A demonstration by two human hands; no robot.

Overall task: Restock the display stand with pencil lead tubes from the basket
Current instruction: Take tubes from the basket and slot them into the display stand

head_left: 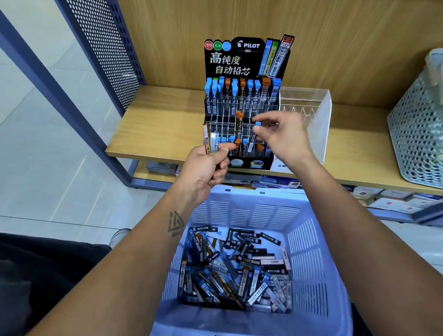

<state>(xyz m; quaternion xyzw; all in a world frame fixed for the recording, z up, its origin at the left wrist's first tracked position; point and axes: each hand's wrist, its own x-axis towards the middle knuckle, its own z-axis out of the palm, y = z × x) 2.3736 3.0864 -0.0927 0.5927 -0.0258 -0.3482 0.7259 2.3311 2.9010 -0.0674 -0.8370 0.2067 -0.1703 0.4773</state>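
A black tiered display stand [246, 61] stands on the wooden shelf, its back row filled with blue- and orange-capped lead tubes. My left hand [206, 166] grips a small bunch of lead tubes [210, 141] upright, just left of the stand's front row. My right hand [283, 138] pinches one blue-capped tube [255, 133] over the stand's middle and front slots. Below, a pale blue basket [320, 279] holds several loose lead tubes [236, 269].
A clear acrylic organiser [317, 114] sits right of the stand. A grey perforated basket [427, 131] stands at the shelf's far right. Boxes [398, 200] fill the lower shelf. A perforated metal side panel [103, 34] closes the shelf's left end.
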